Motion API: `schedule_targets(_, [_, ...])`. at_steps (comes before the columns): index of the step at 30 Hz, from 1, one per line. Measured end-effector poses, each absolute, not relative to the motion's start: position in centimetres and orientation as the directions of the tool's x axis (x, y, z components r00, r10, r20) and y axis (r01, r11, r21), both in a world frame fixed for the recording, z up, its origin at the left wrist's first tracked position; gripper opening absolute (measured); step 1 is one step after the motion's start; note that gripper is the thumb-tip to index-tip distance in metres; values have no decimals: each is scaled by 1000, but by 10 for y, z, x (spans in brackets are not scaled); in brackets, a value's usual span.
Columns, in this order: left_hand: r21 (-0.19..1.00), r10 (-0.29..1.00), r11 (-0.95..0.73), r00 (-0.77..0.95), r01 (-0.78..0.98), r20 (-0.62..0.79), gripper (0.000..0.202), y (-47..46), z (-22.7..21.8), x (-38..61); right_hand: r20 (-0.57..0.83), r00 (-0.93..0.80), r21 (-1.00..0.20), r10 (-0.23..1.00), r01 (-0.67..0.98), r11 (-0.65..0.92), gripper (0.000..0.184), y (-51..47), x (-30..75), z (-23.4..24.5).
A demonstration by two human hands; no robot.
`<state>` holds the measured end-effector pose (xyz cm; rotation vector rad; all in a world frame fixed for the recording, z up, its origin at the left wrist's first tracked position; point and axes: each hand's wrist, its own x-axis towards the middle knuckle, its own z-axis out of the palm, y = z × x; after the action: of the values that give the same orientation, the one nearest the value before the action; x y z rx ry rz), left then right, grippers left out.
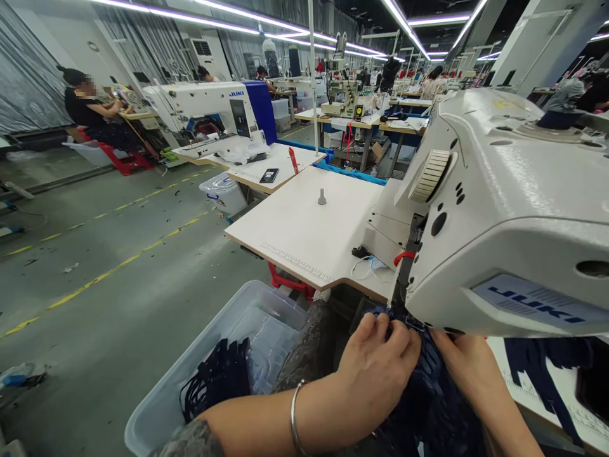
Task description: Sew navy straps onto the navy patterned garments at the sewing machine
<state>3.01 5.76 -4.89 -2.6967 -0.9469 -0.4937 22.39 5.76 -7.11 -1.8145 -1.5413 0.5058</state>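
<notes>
Dark blue fabric (431, 397) hangs in folds beneath the head of a white sewing machine (514, 209) and over my lap. My left hand (378, 368), with a silver bangle at its wrist, is closed with bent fingers on the fabric close to the needle area. On the other side of the fabric, my right hand (469, 362) grips its edge; the machine head partly hides those fingertips. A red band (404, 257) is wrapped round the machine's needle-side part just above my left hand.
A clear plastic bin (157, 393) holding dark blue strips (223, 374) stands left of my legs. More dark strips (542, 368) lie on the right tabletop. Ahead is a white table (304, 222) with a spool pin. Another machine (200, 105) and a seated person (90, 111) are farther left.
</notes>
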Motion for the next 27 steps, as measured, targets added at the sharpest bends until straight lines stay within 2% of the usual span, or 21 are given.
schedule_targets(8, [-139, 580, -740, 730, 658, 362, 28, 58, -49, 30, 200, 228, -695, 953, 718, -26, 31, 59, 220, -68])
schedule_targets(16, [-90, 586, -748, 718, 658, 376, 29, 59, -48, 27, 161, 264, -714, 951, 696, -73, 35, 58, 218, -72])
schedule_targets(20, [-97, 578, -766, 747, 636, 329, 30, 59, -44, 27, 82, 281, -734, 956, 666, -133, 35, 54, 222, -76])
schedule_targets(27, [-57, 538, -806, 770, 589, 342, 30, 64, -43, 28, 63, 293, -796, 954, 591, -129, 23, 52, 223, -77])
